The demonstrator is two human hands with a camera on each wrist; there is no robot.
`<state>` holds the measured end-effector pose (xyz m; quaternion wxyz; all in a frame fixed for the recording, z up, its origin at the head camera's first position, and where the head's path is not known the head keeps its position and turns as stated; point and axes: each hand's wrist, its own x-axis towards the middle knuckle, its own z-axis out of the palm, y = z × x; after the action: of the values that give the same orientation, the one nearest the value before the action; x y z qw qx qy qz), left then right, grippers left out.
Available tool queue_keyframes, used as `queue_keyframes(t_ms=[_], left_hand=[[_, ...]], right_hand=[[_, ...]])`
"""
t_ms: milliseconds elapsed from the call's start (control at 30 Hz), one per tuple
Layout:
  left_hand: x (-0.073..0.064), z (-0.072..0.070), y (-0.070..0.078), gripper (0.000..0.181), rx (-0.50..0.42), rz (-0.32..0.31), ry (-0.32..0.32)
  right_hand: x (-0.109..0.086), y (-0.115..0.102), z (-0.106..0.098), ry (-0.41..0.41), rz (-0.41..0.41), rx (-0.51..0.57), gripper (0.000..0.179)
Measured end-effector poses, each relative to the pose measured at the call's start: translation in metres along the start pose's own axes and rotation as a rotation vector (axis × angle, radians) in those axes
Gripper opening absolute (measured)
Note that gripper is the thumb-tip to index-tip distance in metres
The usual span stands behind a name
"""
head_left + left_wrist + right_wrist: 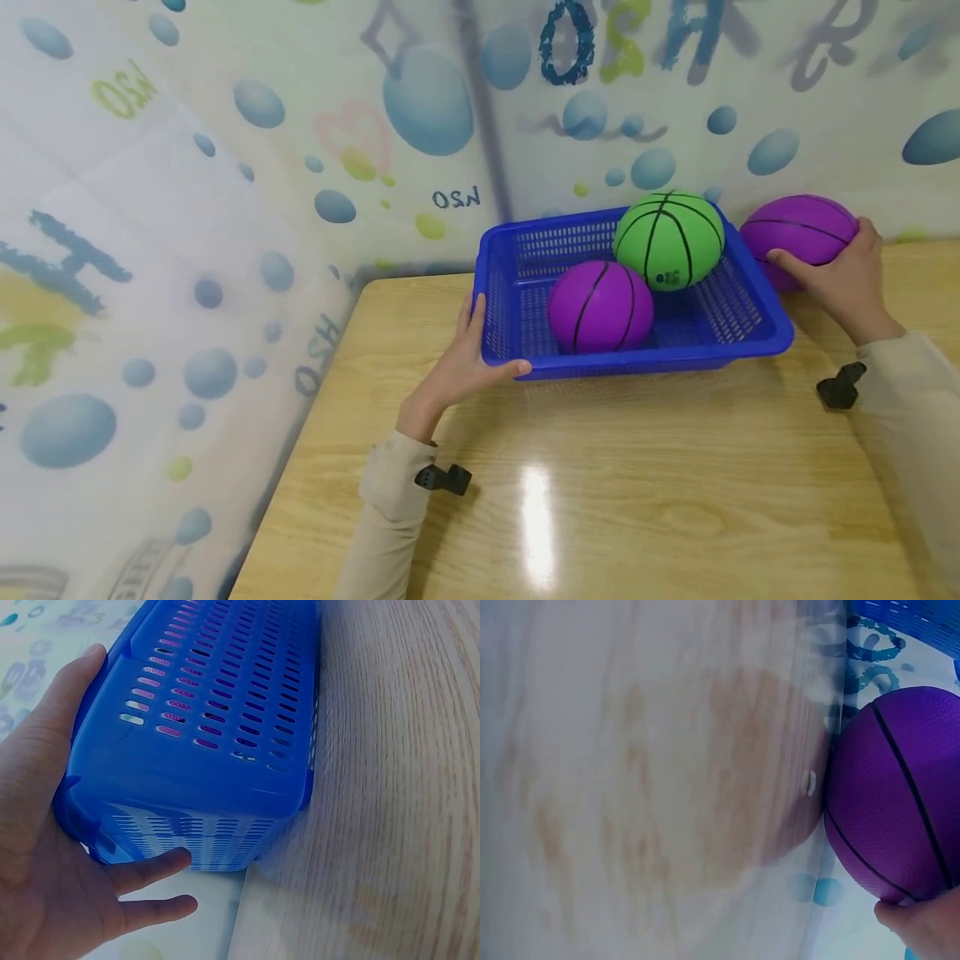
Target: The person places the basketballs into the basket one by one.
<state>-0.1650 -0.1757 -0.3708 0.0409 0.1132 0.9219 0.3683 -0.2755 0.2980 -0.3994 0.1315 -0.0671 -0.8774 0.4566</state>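
Observation:
A blue plastic basket (637,364) with slotted walls stands near the back of the table. Inside it lie a purple ball (600,308) and a green ball (667,237), both with black lines like small basketballs. My left hand (465,362) spans the basket's front left corner, its thumb along the front rim and its fingers straight beside the left wall. To the right of the basket, my right hand (847,279) grips a second purple ball (900,787) between thumb and fingers. Whether this ball touches the table is hard to tell.
The wooden table (637,483) has its left edge beyond my left hand. Behind it hangs a pale printed curtain (277,192) with blue dots and letters, close to the basket and the gripped ball. A small black device (444,479) sits at each wrist.

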Motion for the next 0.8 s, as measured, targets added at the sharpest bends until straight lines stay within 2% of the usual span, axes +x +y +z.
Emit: queue_keyframes(t_ms=[233,333,533,667,800], left_hand=[[0.000,0.001,-0.003,0.122,-0.003,0.009,0.008],[0.000,0.001,-0.004,0.123,-0.005,0.024,0.015],[0.003,0.000,-0.002,0.122,-0.001,0.041,0.017],[0.004,0.000,-0.001,0.121,-0.003,0.047,0.013],[0.001,0.001,-0.004,0.120,-0.010,0.040,0.016]], right_hand=[[-0.001,-0.002,-0.001,0.064,0.013,-0.018,0.097],[0.000,-0.004,-0.004,0.117,0.032,-0.013,0.096],[-0.004,-0.020,-0.025,0.240,0.041,0.059,0.088],[-0.014,-0.036,-0.037,0.250,-0.001,0.146,0.083],[-0.028,-0.052,-0.037,0.202,-0.094,0.212,0.078]])
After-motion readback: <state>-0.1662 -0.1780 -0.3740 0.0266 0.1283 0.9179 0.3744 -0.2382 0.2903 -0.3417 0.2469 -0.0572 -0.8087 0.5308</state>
